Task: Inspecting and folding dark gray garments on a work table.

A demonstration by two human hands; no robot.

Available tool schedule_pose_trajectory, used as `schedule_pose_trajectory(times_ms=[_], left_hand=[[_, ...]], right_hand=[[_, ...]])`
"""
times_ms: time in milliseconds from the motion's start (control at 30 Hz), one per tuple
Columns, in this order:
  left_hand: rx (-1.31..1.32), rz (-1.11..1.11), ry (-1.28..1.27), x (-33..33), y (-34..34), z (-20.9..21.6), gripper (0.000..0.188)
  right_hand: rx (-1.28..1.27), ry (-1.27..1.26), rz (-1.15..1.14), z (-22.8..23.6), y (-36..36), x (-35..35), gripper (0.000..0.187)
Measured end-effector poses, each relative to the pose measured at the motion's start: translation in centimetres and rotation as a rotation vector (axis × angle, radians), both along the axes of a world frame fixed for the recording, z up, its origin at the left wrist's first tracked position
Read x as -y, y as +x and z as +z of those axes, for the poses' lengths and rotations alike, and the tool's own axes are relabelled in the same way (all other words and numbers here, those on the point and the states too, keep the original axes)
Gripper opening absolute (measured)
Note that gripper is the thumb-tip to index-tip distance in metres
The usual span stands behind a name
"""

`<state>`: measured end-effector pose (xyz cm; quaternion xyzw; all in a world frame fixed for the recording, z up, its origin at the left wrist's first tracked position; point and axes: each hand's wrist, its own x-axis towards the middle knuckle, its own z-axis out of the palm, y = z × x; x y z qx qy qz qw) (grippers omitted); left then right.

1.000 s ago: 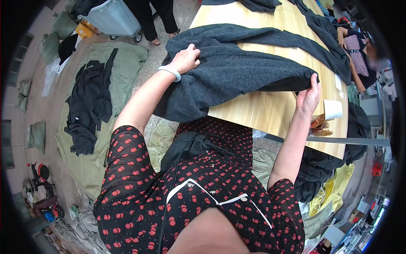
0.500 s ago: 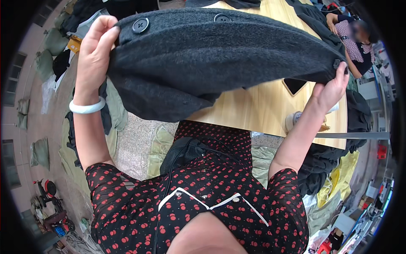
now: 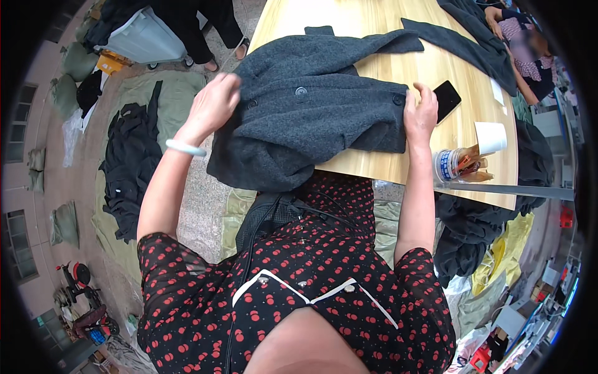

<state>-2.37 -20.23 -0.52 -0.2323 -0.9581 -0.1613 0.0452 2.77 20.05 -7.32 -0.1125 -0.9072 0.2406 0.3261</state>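
Note:
A dark grey woolen coat [image 3: 299, 118] with large dark buttons lies across the near left of the table, its near left part hanging over the edge. My left hand [image 3: 213, 105], slightly blurred and with a pale bangle at the wrist, is closed at the coat's left end, fingers curled at the cloth. At the opposite end, my right hand [image 3: 421, 117] grips the coat's edge beside a button, thumb toward the cloth. A coat sleeve [image 3: 398, 42] stretches to the right along the far side.
Right of the coat, the wooden table [image 3: 380, 168] bears a black phone [image 3: 447, 100], a jar [image 3: 447, 165] and a white cup [image 3: 491, 137]. Dark cloth [image 3: 467, 56] lies farther back, near a co-worker [image 3: 526, 56]. Dark garments [image 3: 132, 162] are heaped on the floor at left.
Both hands have come down and the coat, held up and stretched before, now lies on the table. My left hand has moved right and my right hand left. The phone and jar are uncovered.

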Motion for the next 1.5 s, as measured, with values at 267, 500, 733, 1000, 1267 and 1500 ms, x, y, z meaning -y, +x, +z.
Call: schedule_pose_trajectory(times_ms=[267,500,733,1000,1267,1500], left_hand=[[0.119,-0.329,-0.076,-14.2,-4.8,-2.2,0.031],[0.288,-0.374,-0.107,-17.8,-5.9,-2.6,0.044],[0.265,-0.417,-0.045,-19.3,-4.9,-2.3,0.04],[0.472,-0.403,-0.068,-19.6,-4.3,-3.9,0.035],[0.65,-0.264,-0.016,-20.0,-3.9,-3.3,0.048],[0.739,-0.205,-0.014,-20.1,-4.3,-2.9,0.05]], right_hand=[[0.305,0.059,0.669,0.7,-1.3,4.7,0.034],[0.181,0.258,0.591,1.4,1.0,5.2,0.017],[0.116,0.177,0.618,-0.2,1.3,4.9,0.011],[0.168,0.087,0.608,-0.9,0.9,5.2,0.012],[0.244,-0.023,0.589,0.0,1.3,5.3,0.012],[0.258,0.0,0.612,-1.0,1.1,5.4,0.01]])
